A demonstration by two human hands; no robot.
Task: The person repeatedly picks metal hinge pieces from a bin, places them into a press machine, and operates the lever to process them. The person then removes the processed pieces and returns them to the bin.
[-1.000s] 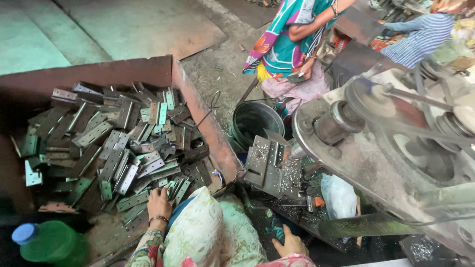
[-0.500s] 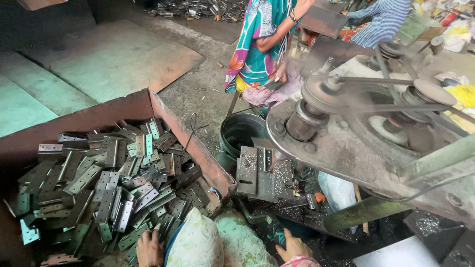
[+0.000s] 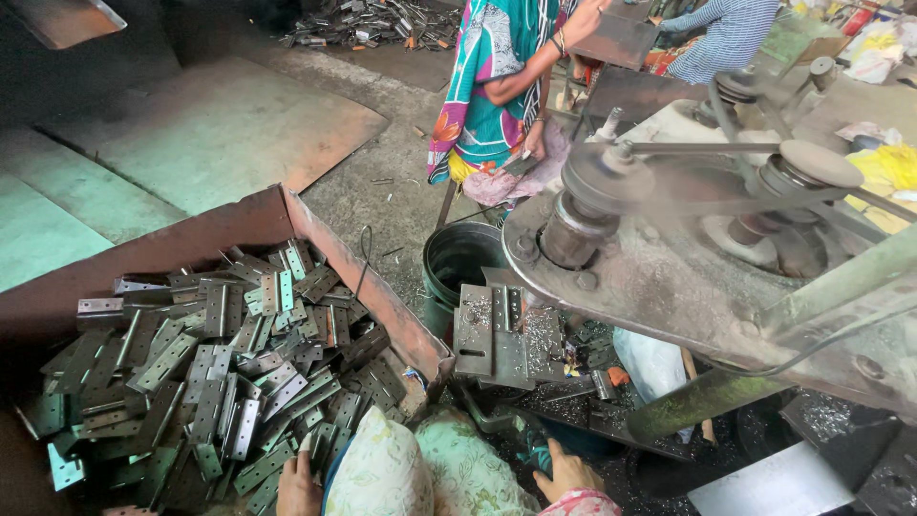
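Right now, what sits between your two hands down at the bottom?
In the head view, my knee in pale floral cloth sits between the left hand, at the metal hinges, and the right hand.

Soft daylight is coming from the upper right, lighting the concrete floor (image 3: 382,191) evenly. Upper left corner is falling into deep shadow. Metal hinge plates (image 3: 220,373) in the rusty bin (image 3: 368,287) are catching pale glints, no harsh glare. Spinning pulley (image 3: 607,182) and belt are smearing with motion blur. Straight edges are bowing near the frame borders, showing wide-angle distortion. Underside of the machine (image 3: 669,287) is sitting dark, detail muddy.
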